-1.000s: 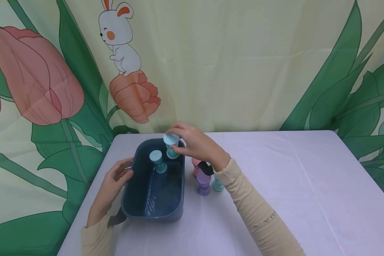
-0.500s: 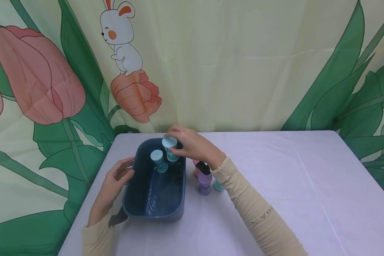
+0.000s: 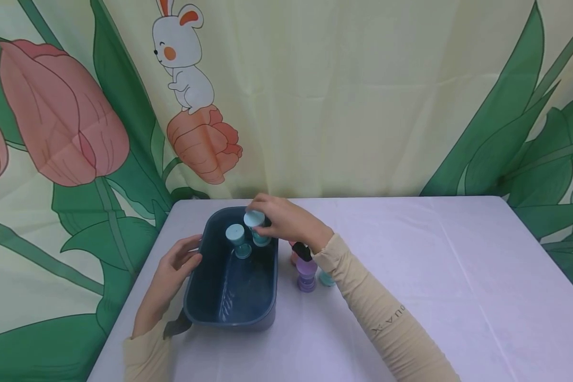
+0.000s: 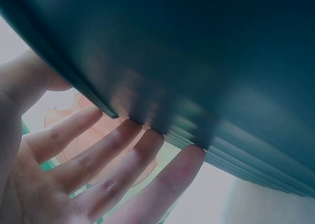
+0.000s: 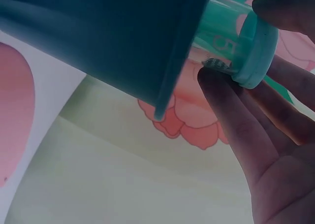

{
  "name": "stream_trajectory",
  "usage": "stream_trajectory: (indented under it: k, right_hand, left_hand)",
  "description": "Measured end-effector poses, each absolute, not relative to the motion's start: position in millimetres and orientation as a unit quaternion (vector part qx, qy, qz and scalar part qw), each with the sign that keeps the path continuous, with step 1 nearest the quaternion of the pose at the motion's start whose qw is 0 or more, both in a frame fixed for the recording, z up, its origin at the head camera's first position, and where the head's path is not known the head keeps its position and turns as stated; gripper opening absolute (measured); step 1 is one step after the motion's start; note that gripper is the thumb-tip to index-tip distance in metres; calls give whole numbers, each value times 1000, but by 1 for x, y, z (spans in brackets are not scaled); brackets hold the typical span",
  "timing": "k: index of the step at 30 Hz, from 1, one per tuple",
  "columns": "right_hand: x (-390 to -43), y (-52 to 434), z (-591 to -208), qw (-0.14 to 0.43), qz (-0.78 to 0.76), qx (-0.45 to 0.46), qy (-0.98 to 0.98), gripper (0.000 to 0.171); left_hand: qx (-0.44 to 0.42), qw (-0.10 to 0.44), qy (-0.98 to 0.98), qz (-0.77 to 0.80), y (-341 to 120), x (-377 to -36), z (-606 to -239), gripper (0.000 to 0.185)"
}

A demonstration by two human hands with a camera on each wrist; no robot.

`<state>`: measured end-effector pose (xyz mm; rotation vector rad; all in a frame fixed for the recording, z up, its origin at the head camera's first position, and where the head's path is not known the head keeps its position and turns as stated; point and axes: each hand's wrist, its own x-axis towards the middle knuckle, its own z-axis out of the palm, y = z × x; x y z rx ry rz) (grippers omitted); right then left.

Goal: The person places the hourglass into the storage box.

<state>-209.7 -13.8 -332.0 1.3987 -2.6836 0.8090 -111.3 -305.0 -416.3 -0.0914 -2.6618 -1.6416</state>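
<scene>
My right hand (image 3: 288,222) pinches a teal sand timer (image 3: 254,218) at its cap, over the far right corner of a dark blue plastic bin (image 3: 245,300). In the right wrist view this sand timer shows a clear tube with a printed 5, its lower end hidden behind the bin's wall. Beside it, a second teal sand timer (image 3: 235,232) stands inside the bin. My left hand (image 3: 172,270) is at the bin's left side. Its extended fingertips (image 4: 184,157) touch the outer wall in the left wrist view, with the thumb near the rim.
Right of the bin, a purple sand timer (image 3: 306,269), a teal one (image 3: 327,279) and a pink one (image 3: 293,257) stand close together, partly covered by my right wrist. A white cloth covers the table (image 3: 410,254). Behind it hangs a printed curtain (image 3: 339,106).
My right hand has lowered the teal sand timer a little, further into the bin and nearer to me. My left hand has stayed against the bin.
</scene>
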Motion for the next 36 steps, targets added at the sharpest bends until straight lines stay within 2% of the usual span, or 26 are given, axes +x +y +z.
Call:
stream_trajectory:
  k: [36]
  right_hand:
    - [-224, -35, -360, -34, 148, 470, -870, 33]
  left_hand:
    - [-27, 13, -854, -520, -305, -112, -417, 50]
